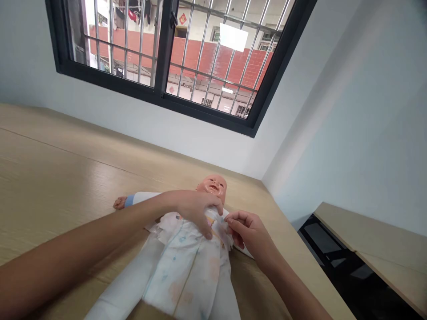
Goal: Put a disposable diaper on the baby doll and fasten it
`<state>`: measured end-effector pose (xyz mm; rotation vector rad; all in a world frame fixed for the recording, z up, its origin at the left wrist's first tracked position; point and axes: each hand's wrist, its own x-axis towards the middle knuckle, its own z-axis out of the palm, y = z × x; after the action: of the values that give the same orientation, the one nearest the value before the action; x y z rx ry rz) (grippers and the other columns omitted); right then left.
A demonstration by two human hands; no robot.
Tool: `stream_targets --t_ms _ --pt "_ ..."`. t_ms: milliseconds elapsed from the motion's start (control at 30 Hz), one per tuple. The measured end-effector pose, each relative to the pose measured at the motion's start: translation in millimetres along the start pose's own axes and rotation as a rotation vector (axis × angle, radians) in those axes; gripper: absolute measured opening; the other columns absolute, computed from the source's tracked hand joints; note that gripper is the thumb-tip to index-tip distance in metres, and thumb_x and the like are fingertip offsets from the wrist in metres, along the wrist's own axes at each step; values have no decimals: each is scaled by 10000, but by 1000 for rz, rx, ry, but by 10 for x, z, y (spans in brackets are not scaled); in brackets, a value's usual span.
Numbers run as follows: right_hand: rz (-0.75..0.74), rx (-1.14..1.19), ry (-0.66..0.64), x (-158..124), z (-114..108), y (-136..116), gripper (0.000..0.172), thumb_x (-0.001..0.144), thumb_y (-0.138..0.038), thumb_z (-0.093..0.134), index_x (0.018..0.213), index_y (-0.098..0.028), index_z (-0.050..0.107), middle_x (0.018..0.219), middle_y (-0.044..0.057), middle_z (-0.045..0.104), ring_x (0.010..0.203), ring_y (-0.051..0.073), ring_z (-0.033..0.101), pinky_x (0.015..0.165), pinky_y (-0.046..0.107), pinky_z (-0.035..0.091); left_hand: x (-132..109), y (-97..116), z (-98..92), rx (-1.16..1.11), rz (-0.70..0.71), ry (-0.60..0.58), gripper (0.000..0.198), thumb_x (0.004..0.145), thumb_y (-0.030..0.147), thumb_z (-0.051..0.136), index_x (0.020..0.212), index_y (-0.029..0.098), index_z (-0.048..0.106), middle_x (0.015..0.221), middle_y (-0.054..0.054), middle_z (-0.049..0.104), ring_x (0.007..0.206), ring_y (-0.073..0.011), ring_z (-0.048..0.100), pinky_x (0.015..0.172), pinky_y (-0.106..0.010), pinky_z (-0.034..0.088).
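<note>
A baby doll [213,184] in white clothing with a blue cuff lies on its back on a wooden surface. Over its front lies a white diaper [187,262] with pale blue and orange prints and a yellowish line down the middle. My left hand [198,211] rests across the top of the diaper at the doll's chest, thumb and fingers spread apart. At the doll's other side, my right hand [247,229] is closed in a pinch at the ruffled side edge of the diaper; its fingers partly hide what they grip. The doll's white-clad legs stretch toward me.
The wooden tabletop [50,178] runs along a white wall under a barred window [160,84] with a dark frame. To the right, beyond the table's edge, stands a lower wooden piece of furniture with a glossy black panel [353,275].
</note>
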<state>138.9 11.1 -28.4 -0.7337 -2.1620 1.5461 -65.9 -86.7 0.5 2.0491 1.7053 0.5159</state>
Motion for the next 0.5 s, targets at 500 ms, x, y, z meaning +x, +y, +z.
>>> stream_targets --t_ms 500 --pt "-724 -458 201 -67 219 370 218 903 -79 501 934 -208 674 1020 58 675 939 188 609 819 325 498 -238 -303 233 -58 -2 312 295 811 384 673 1055 225 628 970 15 608 842 -152 548 680 -238 378"
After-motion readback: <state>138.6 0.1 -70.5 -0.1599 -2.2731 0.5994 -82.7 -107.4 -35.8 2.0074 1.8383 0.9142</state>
